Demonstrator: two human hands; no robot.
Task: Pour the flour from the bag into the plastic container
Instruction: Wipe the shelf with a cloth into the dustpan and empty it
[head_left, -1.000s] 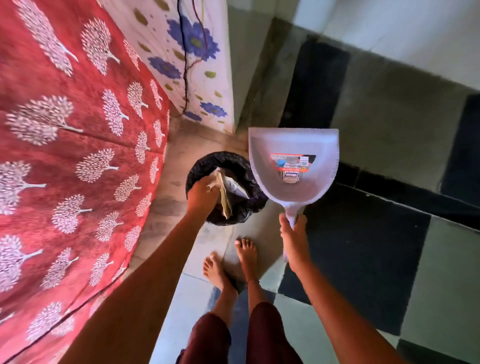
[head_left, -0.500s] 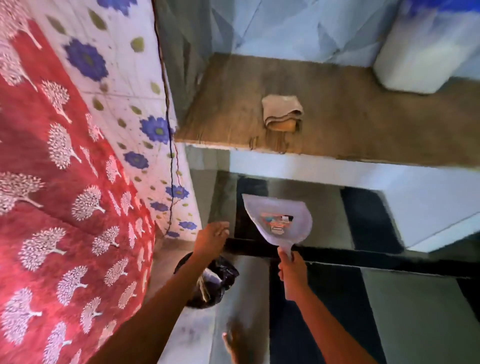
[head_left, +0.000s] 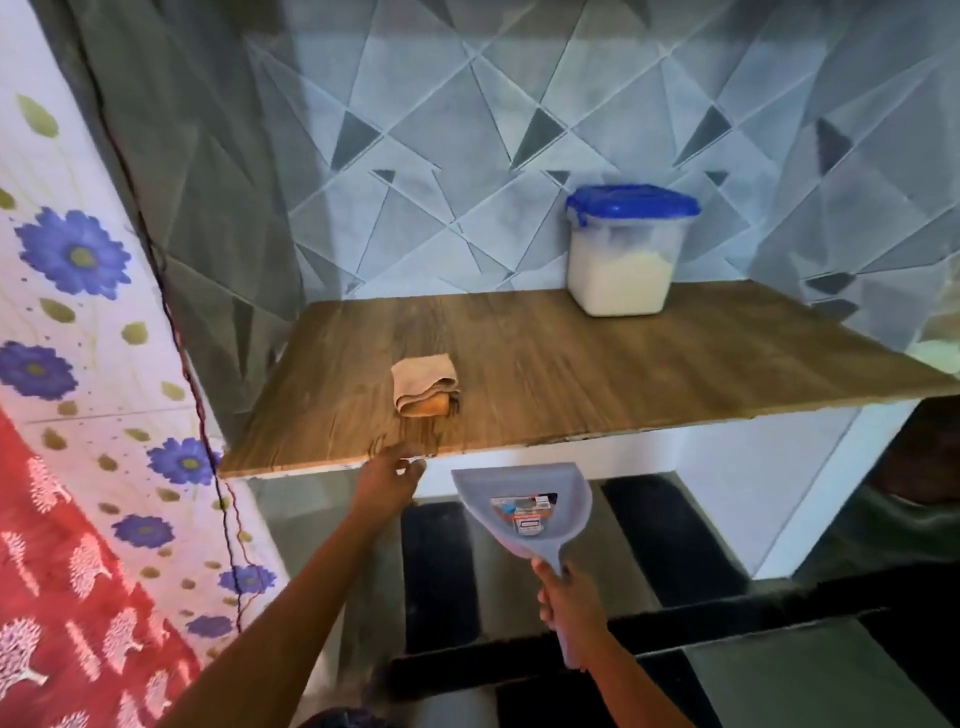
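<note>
Two hands are showing in the head view. The left hand (head_left: 389, 480) is hovering at the front edge of the wooden counter (head_left: 571, 364), fingers loosely curled, gripping nothing. The right hand (head_left: 569, 603) is clasping the handle of a grey dustpan (head_left: 524, 512). The plastic container (head_left: 626, 254), lidded and part-filled with flour (head_left: 618, 286), is standing at the counter's back right. A folded cloth (head_left: 426, 387) is lying near the front edge.

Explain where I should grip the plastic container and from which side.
Grip the plastic container by two opposite sides just below the blue lid, coming from the front. It stands upright near the tiled wall, so the back is likely blocked, and its body looks too wide for a pinch.
</note>
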